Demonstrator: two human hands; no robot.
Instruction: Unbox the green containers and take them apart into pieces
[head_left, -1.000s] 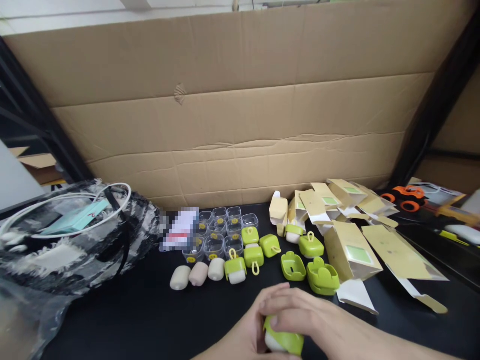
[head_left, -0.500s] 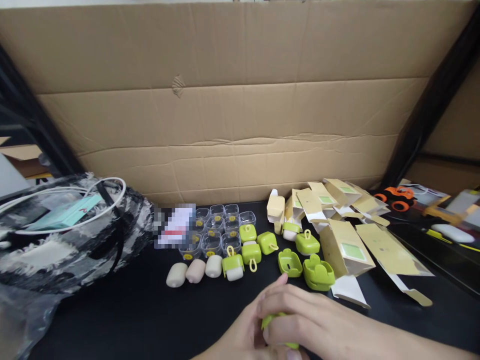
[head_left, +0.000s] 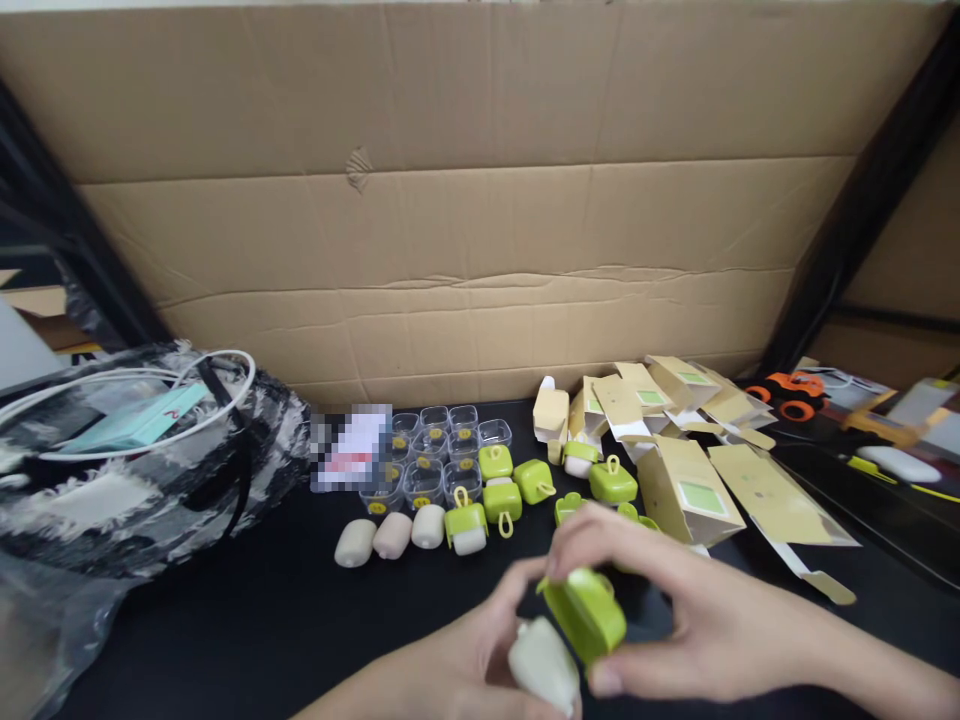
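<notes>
My left hand (head_left: 480, 650) is closed around an off-white, rounded case (head_left: 544, 665) with a small knob, low in the middle of the view. Just to its right, my right hand (head_left: 697, 610) grips a hollow green cover (head_left: 589, 615) between thumb and fingers, its inside tilted toward the case. Cover and case are apart. Behind my right fingers lie more green cover pieces (head_left: 568, 505), partly hidden. Three rounded cases, one of them pinkish (head_left: 393, 536), sit in a row beside a pale case in a green cover (head_left: 469, 525).
Clear plastic cups (head_left: 422, 485) with yellow stickers stand in rows at the back. Opened cardboard boxes (head_left: 694, 490) spread over the right side. A grey-and-black fabric bag (head_left: 127, 480) with a white cable lies left. A cardboard wall (head_left: 480, 230) closes off the rear; an orange toy truck (head_left: 795, 393) stands far right.
My hands were pressed together around the green cover. The cover is now off to the right in my right hand, exposing the off-white case in my left.
</notes>
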